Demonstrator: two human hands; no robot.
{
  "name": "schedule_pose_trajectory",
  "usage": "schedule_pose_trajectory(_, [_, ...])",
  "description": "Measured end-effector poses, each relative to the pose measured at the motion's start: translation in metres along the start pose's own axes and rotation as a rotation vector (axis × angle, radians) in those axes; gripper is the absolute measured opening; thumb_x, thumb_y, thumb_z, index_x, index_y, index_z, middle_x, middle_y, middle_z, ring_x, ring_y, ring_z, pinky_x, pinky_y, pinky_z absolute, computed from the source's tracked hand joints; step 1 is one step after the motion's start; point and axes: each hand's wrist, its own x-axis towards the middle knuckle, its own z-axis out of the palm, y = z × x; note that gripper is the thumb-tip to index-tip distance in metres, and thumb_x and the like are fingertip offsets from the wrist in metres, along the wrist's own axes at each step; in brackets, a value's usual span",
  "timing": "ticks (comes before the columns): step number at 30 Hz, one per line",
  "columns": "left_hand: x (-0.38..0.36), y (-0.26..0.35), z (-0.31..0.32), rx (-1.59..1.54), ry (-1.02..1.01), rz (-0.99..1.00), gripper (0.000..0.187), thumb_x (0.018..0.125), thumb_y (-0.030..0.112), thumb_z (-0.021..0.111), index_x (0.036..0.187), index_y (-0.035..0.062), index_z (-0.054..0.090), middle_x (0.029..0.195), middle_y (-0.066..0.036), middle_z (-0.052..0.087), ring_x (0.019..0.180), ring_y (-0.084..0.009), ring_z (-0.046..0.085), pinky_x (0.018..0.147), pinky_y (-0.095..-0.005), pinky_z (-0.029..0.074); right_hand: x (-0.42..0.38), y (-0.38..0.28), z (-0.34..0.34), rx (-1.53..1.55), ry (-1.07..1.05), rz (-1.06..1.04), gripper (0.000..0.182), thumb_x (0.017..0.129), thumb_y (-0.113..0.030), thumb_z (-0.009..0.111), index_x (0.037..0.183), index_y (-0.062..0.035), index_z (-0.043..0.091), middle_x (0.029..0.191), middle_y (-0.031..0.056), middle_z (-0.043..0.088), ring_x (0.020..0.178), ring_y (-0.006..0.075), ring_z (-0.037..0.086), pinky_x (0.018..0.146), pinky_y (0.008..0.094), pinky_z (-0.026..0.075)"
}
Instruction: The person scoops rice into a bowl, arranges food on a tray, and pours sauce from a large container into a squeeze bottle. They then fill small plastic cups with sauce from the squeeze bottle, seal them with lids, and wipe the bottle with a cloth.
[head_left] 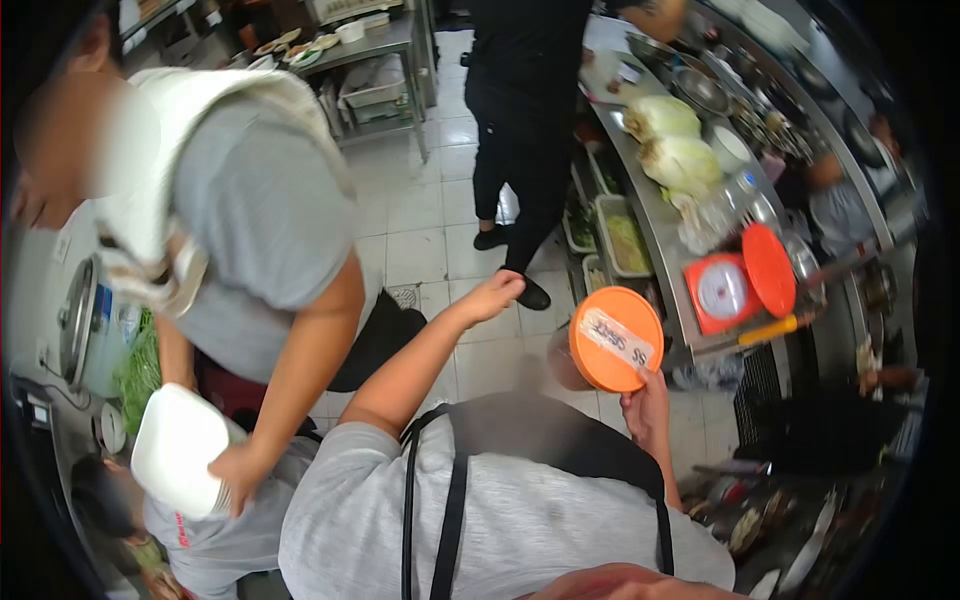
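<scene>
A container (pixel 614 340) is being held in the grip of the right hand (pixel 648 402), with the fingers being closed at the lid's edge. The container is being presented tilted, its round orange lid being fitted on top and its see-through side being partly shown. A pale label with dark handwriting is being carried on the lid. The left hand (pixel 494 300) is being held apart from the container, its fingers being curled together and nothing being visibly gripped. The container is being kept over the floor (pixel 415 255), near the edge of the bench (pixel 655 215). On the bench, leafy heads (pixel 682 148), a clear bottle (pixel 722 212) and a red scale (pixel 722 292) are being supported; a red disc (pixel 769 270) is being seen beside the scale. Trays of greens (pixel 623 237) are being stored below. White tubs (pixel 187 452) are being held by a co-worker (pixel 265 200); dark clothing is being worn by another person (pixel 520 120).
</scene>
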Motion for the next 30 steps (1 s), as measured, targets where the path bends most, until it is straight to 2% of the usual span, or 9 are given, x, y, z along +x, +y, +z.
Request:
schedule_pose_trajectory(3, [0.018, -0.048, -0.055, -0.13, 0.44, -0.041, 0.042, 0.084, 0.039, 0.041, 0.11, 0.0062, 0.048, 0.082, -0.005, 0.053, 0.075, -0.0131, 0.049, 0.068, -0.028, 0.04, 0.078, -0.011, 0.05, -0.071, -0.166, 0.097, 0.021, 0.079, -0.011, 0.047, 0.098, -0.0048, 0.043, 0.079, 0.0056, 0.051, 0.05, 0.0108, 0.044, 0.04, 0.0214, 0.035])
schedule_pose_trajectory(5, [0.019, -0.086, -0.103, 0.119, 0.588, -0.066, 0.038, 0.084, 0.037, 0.042, 0.084, 0.0025, 0.057, 0.064, -0.002, 0.05, 0.059, -0.0114, 0.047, 0.055, -0.0265, 0.039, 0.127, -0.021, 0.09, -0.133, -0.283, 0.163, 0.02, 0.078, -0.012, 0.048, 0.097, -0.0049, 0.043, 0.077, 0.0052, 0.051, 0.05, 0.0106, 0.044, 0.04, 0.0212, 0.034])
schedule_pose_trajectory(7, [0.002, -0.099, -0.122, -0.031, 0.864, -0.185, 0.039, 0.083, 0.029, 0.044, 0.066, -0.004, 0.055, 0.056, -0.012, 0.052, 0.056, -0.0202, 0.052, 0.058, -0.0342, 0.041, 0.175, -0.024, 0.126, -0.198, -0.36, 0.22, 0.019, 0.078, -0.012, 0.048, 0.095, -0.0046, 0.042, 0.075, 0.0049, 0.051, 0.049, 0.0103, 0.044, 0.039, 0.0208, 0.034])
schedule_pose_trajectory(11, [-0.035, -0.181, -0.16, 0.099, 1.233, -0.302, 0.029, 0.082, 0.021, 0.042, 0.071, -0.0038, 0.054, 0.061, -0.012, 0.052, 0.051, -0.0222, 0.051, 0.047, -0.0348, 0.041, 0.25, -0.017, 0.215, -0.312, -0.514, 0.308, 0.018, 0.078, -0.013, 0.049, 0.092, -0.0044, 0.043, 0.07, 0.0041, 0.05, 0.048, 0.0089, 0.044, 0.038, 0.0195, 0.034])
schedule_pose_trajectory(15, [-0.063, -0.197, -0.14, -0.639, 1.541, -0.394, 0.014, 0.082, 0.013, 0.042, 0.091, 0.0046, 0.048, 0.066, -0.007, 0.049, 0.05, -0.0164, 0.051, 0.038, -0.0246, 0.04, 0.306, 0.009, 0.289, -0.306, -0.655, 0.41, 0.013, 0.078, -0.013, 0.05, 0.085, -0.0056, 0.042, 0.064, 0.0023, 0.049, 0.043, 0.0074, 0.043, 0.035, 0.0177, 0.035])
schedule_pose_trajectory(19, [-0.076, -0.207, -0.16, -0.725, 1.522, -0.707, 0.012, 0.082, 0.013, 0.04, 0.09, 0.0076, 0.046, 0.064, -0.004, 0.048, 0.045, -0.0113, 0.047, 0.035, -0.0225, 0.036, 0.345, 0.045, 0.374, -0.337, -0.681, 0.508, 0.014, 0.077, -0.015, 0.052, 0.084, -0.0082, 0.042, 0.061, 0.0013, 0.046, 0.043, 0.0076, 0.042, 0.036, 0.0177, 0.033])
schedule_pose_trajectory(23, [-0.074, -0.218, -0.234, -0.652, 1.47, -0.74, 0.016, 0.079, 0.02, 0.044, 0.09, 0.0085, 0.046, 0.071, -0.005, 0.05, 0.052, -0.0139, 0.051, 0.039, -0.0238, 0.036, 0.377, 0.09, 0.449, -0.3, -0.666, 0.567, 0.016, 0.076, -0.017, 0.053, 0.083, -0.0087, 0.041, 0.06, 0.001, 0.045, 0.044, 0.0085, 0.042, 0.039, 0.0179, 0.034])
schedule_pose_trajectory(28, [-0.038, -0.239, -0.389, -0.544, 1.359, -0.613, 0.027, 0.08, 0.023, 0.048, 0.099, 0.0035, 0.048, 0.075, -0.007, 0.054, 0.058, -0.0149, 0.053, 0.045, -0.0256, 0.042, 0.43, 0.127, 0.533, -0.24, -0.594, 0.595, 0.014, 0.076, -0.017, 0.054, 0.081, -0.0079, 0.045, 0.057, 0.001, 0.046, 0.041, 0.0097, 0.043, 0.035, 0.0184, 0.034])
schedule_pose_trajectory(30, [-0.018, -0.243, -0.453, -0.293, 1.323, -0.416, 0.028, 0.08, 0.021, 0.048, 0.1, 0.0011, 0.049, 0.078, -0.009, 0.055, 0.061, -0.0147, 0.053, 0.049, -0.0267, 0.045, 0.456, 0.134, 0.566, -0.189, -0.575, 0.552, 0.013, 0.077, -0.018, 0.053, 0.082, -0.0063, 0.049, 0.058, 0.0015, 0.049, 0.041, 0.0098, 0.044, 0.035, 0.0188, 0.035])
